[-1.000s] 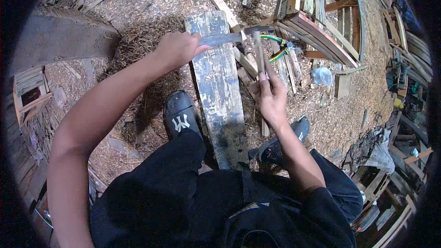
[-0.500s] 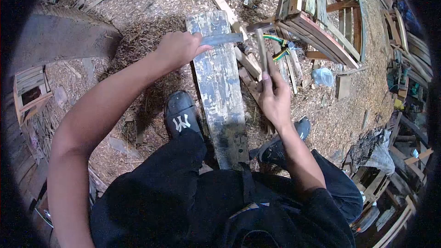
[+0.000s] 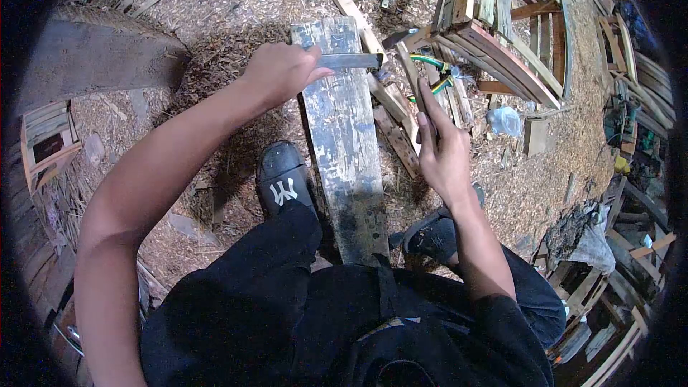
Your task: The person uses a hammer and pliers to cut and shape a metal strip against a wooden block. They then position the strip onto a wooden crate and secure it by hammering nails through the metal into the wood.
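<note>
My left hand (image 3: 282,72) is closed round the near end of a flat, square-ended metal blade (image 3: 349,61); its handle is hidden in my fist. The blade lies level across the far part of a worn wooden plank (image 3: 342,132), which stretches away from me between my legs. On the right, my right hand (image 3: 446,150) grips a slim wooden strip (image 3: 411,75), with a finger and thumb laid along it. The strip slants up and away, its far end close to the blade's tip but apart from it.
A slatted wooden frame (image 3: 494,50) stands at the upper right. Green-yellow handled tools (image 3: 433,72) and wood offcuts (image 3: 401,129) lie right of the plank. A clear plastic bag (image 3: 504,121) rests on chip-covered ground. A broad board (image 3: 107,57) is at the left.
My right hand has moved a little to the right with the wooden strip, which tilts more to the left. My left hand and the blade have barely shifted.
</note>
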Tool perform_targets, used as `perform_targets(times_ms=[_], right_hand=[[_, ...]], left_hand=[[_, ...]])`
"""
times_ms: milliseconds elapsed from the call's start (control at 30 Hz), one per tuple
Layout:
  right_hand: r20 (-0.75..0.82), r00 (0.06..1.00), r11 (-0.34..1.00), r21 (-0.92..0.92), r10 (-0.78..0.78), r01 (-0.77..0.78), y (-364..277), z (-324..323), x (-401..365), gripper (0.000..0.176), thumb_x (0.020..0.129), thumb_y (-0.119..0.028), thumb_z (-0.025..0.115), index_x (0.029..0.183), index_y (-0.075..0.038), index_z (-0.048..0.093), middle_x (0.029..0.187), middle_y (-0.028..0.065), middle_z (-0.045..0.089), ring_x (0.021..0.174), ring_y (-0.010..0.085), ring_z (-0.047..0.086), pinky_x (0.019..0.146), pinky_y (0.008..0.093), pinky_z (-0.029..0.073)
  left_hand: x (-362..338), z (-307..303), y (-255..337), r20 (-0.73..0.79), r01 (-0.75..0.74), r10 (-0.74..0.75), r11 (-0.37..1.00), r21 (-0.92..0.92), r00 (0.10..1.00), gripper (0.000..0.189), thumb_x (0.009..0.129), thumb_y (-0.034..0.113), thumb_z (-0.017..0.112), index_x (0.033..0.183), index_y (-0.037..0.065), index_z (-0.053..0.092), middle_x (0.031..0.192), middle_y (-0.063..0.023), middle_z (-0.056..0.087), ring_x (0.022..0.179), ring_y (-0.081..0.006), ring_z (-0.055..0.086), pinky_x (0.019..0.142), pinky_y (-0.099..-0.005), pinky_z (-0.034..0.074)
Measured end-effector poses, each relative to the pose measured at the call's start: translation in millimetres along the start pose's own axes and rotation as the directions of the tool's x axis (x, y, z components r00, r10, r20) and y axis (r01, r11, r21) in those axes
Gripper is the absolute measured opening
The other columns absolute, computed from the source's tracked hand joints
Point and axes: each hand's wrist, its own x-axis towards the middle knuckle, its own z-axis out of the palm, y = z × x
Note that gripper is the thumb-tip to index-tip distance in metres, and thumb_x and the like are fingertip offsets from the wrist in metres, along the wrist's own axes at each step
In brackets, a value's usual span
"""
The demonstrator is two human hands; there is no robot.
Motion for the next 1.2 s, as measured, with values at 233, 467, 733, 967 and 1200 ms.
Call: perform_targets(times_ms=[233,467,733,967,1200], right_hand=[[0.104,0.993,0.998,-0.046,0.050,-0.045,2.6,0.1,-3.5,0.055,0.102,0.002,0.055,0.155,-0.011,0.050,0.115,0.0325,0.070,0.103,0.0397,0.074,0.085,0.0408,0.058],[0.150,0.987,0.988,-0.152,0.058,-0.035,0.5,-2.5,-1.3,0.058,0.100,0.005,0.055,0.155,-0.013,0.051,0.120,0.0334,0.067,0.109,0.0394,0.072,0.086,0.0405,0.057],[0.058,0.998,0.994,-0.107,-0.008,0.014,4.3,4.0,-3.9,0.066,0.095,0.009,0.055,0.157,-0.014,0.048,0.120,0.0320,0.068,0.107,0.0458,0.069,0.086,0.0427,0.057],[0.006,0.998,0.997,-0.040,-0.064,0.064,-1.0,0.4,-5.2,0.065,0.096,0.009,0.055,0.156,-0.015,0.049,0.126,0.0313,0.067,0.108,0.0439,0.070,0.084,0.0413,0.058],[0.143,0.986,0.992,-0.106,0.081,-0.066,1.7,-0.1,-3.8,0.062,0.098,0.006,0.056,0.156,-0.015,0.050,0.125,0.0317,0.067,0.106,0.0432,0.072,0.082,0.0407,0.058]], left_hand=[[-1.2,3.7,-1.4,-0.053,-0.007,0.003,0.998,-0.068,0.999,0.053,0.102,0.058,0.054,0.100,0.006,0.062,0.067,-0.0161,0.067,0.062,-0.0378,0.070,0.056,-0.0523,0.054],[-1.4,4.9,-2.1,-0.092,-0.022,0.016,0.998,-0.062,0.996,0.052,0.102,0.058,0.055,0.099,0.006,0.063,0.066,-0.0163,0.067,0.061,-0.0376,0.070,0.056,-0.0518,0.055],[-1.1,-0.1,1.7,-0.008,0.009,-0.009,1.000,-0.008,1.000,0.054,0.103,0.057,0.052,0.100,0.005,0.066,0.070,-0.0133,0.070,0.065,-0.0336,0.073,0.059,-0.0480,0.058],[-2.0,5.1,-0.2,-0.056,-0.017,0.014,0.998,-0.059,0.998,0.052,0.103,0.056,0.055,0.097,0.005,0.061,0.067,-0.0161,0.067,0.062,-0.0379,0.070,0.057,-0.0515,0.055],[-0.9,1.7,0.2,-0.034,-0.002,0.002,1.000,-0.013,0.999,0.054,0.103,0.057,0.054,0.099,0.005,0.065,0.066,-0.0112,0.069,0.061,-0.0320,0.072,0.056,-0.0461,0.057]])
